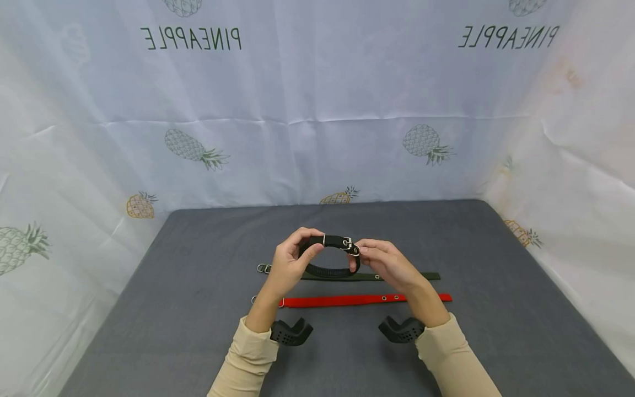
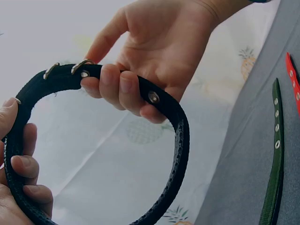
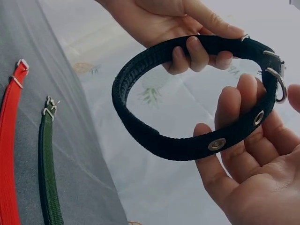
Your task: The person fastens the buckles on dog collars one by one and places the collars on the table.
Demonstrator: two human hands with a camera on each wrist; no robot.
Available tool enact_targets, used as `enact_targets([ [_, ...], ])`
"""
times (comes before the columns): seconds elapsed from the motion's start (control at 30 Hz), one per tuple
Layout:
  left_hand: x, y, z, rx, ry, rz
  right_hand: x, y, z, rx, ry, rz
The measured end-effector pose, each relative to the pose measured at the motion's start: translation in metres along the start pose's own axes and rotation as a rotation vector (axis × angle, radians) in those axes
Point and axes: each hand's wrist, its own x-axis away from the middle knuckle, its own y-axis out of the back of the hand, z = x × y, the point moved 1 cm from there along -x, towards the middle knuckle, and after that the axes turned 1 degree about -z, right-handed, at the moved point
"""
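Beige sleeves are reaching over the grey table.
Left hand and right hand are gripping 1 black looped collar above it; green strap and red strap are lying below.

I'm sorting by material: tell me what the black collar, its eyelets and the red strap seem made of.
Black collar: probably fabric, matte outside, from its fuzzy edges; glossier inside, material unclear.
Eyelets: likely polished metal, from their silvery shine.
Red strap: likely matte webbing, from its fine-grained, shineless surface.
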Motion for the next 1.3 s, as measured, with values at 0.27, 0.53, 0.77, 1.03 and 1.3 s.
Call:
enact_targets([
  [0.27,-0.001,0.002,0.002,-0.010,0.000,0.033,0.001,0.003,-0.001,0.008,0.039,0.037],
  [0.53,0.001,0.004,0.003,-0.030,0.013,0.071,0.001,0.007,-0.001,0.024,0.037,0.060],
  [0.77,0.006,0.010,0.001,-0.079,-0.001,0.074,0.002,0.009,0.002,0.060,0.035,0.085],
  [1.03,0.012,0.026,0.005,-0.104,-0.035,0.075,0.008,0.017,0.004,0.139,0.057,0.105],
  [1.3,0.021,0.045,0.017,-0.178,0.050,0.073,0.014,0.027,0.007,0.323,0.041,0.006],
])
